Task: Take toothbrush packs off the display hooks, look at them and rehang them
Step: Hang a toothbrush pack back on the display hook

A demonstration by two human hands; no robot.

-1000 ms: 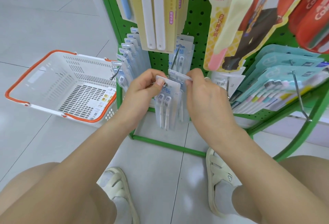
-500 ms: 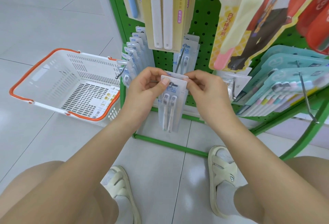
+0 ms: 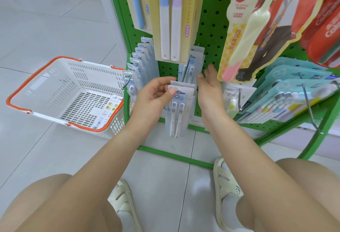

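A clear twin toothbrush pack (image 3: 177, 114) hangs at the tip of a metal display hook (image 3: 184, 71) on the green pegboard (image 3: 211, 29), with one or two like packs right behind it. My left hand (image 3: 153, 96) pinches the front pack's top left corner, thumb on its face. My right hand (image 3: 209, 88) is just right of the packs with fingers straight, holding nothing. More of the same packs (image 3: 196, 60) sit further back on the hook.
A white shopping basket (image 3: 73, 77) with orange rim stands on the floor at left. A row of clear packs (image 3: 139, 62) hangs left of the hook, teal multi-packs (image 3: 294, 91) on a long hook at right. My sandalled feet are below.
My right hand has let go of the pack's top right corner and drawn away to the right, fingers spread. The left hand keeps its pinch, and the pack now hangs on the hook tip.
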